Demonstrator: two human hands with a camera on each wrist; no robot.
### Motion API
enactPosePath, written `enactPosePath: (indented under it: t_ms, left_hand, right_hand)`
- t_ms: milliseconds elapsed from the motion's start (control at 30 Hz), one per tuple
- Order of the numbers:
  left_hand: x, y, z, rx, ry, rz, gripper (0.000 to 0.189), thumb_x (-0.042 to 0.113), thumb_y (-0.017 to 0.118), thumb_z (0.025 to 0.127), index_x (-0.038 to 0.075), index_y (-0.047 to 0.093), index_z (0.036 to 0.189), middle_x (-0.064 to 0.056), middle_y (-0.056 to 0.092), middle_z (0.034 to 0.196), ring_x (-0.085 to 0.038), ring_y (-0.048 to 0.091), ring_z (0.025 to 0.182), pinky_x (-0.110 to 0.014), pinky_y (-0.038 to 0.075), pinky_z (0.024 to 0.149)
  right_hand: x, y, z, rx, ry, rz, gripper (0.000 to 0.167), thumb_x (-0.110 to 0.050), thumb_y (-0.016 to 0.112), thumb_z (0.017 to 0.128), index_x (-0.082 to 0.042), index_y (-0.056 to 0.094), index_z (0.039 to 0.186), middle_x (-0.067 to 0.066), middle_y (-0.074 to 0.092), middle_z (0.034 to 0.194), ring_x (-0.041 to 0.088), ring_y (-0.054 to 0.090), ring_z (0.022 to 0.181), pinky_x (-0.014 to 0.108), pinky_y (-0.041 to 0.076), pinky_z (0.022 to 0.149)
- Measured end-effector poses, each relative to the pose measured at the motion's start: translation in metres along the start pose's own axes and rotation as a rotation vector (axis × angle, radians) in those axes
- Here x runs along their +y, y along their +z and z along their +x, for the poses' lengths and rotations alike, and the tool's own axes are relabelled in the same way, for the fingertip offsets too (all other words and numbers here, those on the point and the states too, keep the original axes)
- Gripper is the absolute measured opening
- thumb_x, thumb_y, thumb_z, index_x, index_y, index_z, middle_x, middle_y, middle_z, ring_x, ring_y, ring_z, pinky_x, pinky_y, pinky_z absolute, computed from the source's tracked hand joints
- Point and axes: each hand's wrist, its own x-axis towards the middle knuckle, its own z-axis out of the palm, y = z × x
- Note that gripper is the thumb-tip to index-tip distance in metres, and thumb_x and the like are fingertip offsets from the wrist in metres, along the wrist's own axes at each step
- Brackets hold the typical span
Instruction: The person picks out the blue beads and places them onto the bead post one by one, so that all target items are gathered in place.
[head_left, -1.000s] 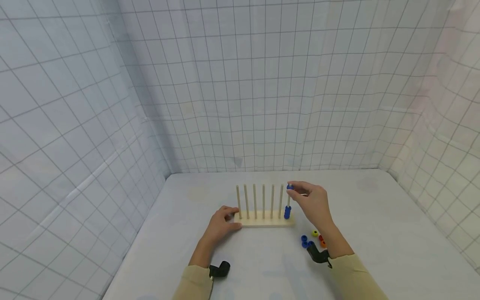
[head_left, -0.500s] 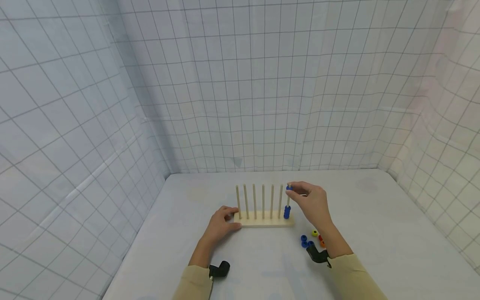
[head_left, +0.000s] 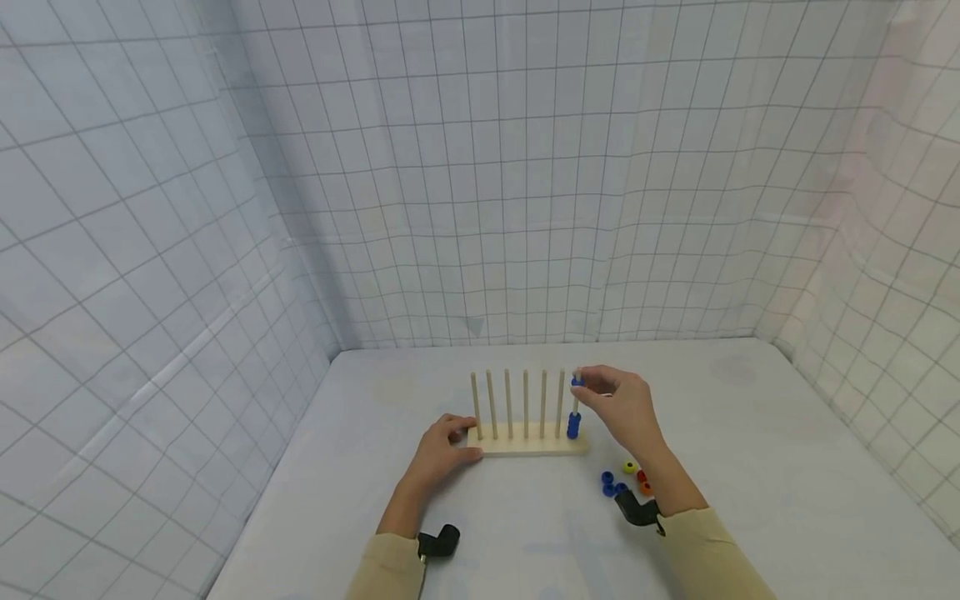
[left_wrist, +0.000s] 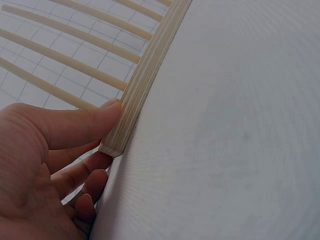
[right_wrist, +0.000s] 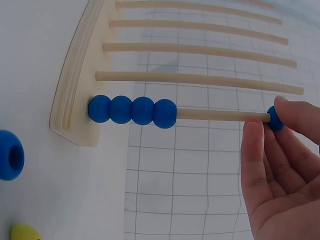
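A wooden peg rack (head_left: 525, 447) stands on the table, with several upright pegs in a row. My left hand (head_left: 437, 450) grips the left end of its base, and in the left wrist view the thumb (left_wrist: 85, 122) lies along the plywood edge with fingers below. At the rightmost peg, my right hand (head_left: 621, 404) pinches a blue bead (right_wrist: 275, 119) between thumb and fingers. That bead is around the peg's top end. Several blue beads (right_wrist: 131, 110) are stacked at the foot of the same peg (right_wrist: 220, 114), apart from the held one.
Loose blue beads (head_left: 608, 477), a yellow bead (head_left: 629, 467) and red and orange beads (head_left: 647, 488) lie on the table near my right forearm, which partly hides them. White gridded cloth (head_left: 495, 208) surrounds the white table (head_left: 360, 483).
My right hand has moved slightly down along the rightmost peg with the blue bead. The left hand keeps its grip on the rack's base.
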Motion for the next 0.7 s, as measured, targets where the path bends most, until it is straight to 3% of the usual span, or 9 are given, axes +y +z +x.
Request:
enactPosePath:
  t_ms: [700]
  left_hand:
    - [0.0, 0.0001, -0.0002, -0.005, -0.004, -0.01, 0.053, 0.017, 0.087, 0.077, 0.007, 0.07, 0.126, -0.005, 0.062, 0.116, -0.025, 0.054, 0.1, -0.043, 0.045, 0.084]
  right_hand:
    - [0.0088, -0.0006, 0.0019, -0.086, 0.039, -0.025, 0.02, -0.025, 0.079, 0.089, -0.017, 0.076, 0.108, -0.004, 0.074, 0.096, 0.022, 0.069, 0.095, 0.043, 0.056, 0.077]
